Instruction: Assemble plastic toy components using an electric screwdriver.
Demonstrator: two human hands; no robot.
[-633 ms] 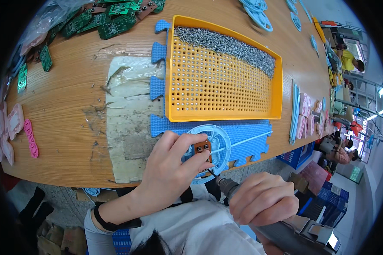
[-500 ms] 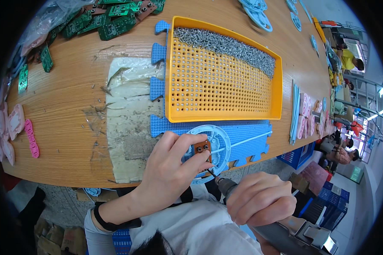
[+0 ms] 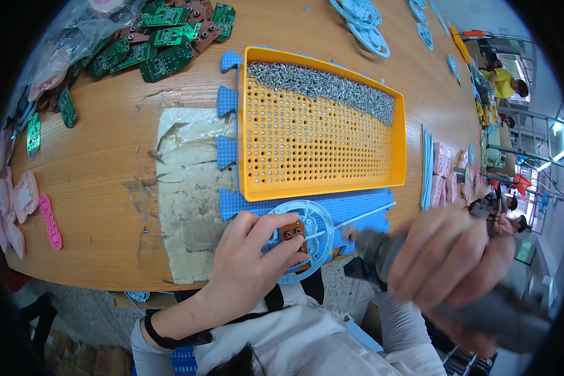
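My left hand (image 3: 247,254) is closed on a light blue round plastic housing (image 3: 324,235), its thumb and forefinger pressing a small brown circuit board (image 3: 292,231) with black buttons inside the ring. A thin light blue rod (image 3: 363,217) slants away from the housing over the blue foam mat (image 3: 257,204). Off to the right, my right hand (image 3: 448,257) is wrapped round a dark power screwdriver (image 3: 382,250), apart from the housing. Motion smears that hand and the tool, and the bit's tip is hard to make out.
Beyond the housing, a yellow tray (image 3: 323,193) has screws seated in its perforated plate and more heaped along the far side. Green circuit boards (image 3: 169,59) pile up at the far left. Pink plastic parts (image 3: 25,197) lie left; light blue rods (image 3: 427,169) lie right.
My right hand has pulled the screwdriver away from the housing, to the right. My left hand still grips the housing and board. The whole view has shifted slightly, with the tray lower in it.
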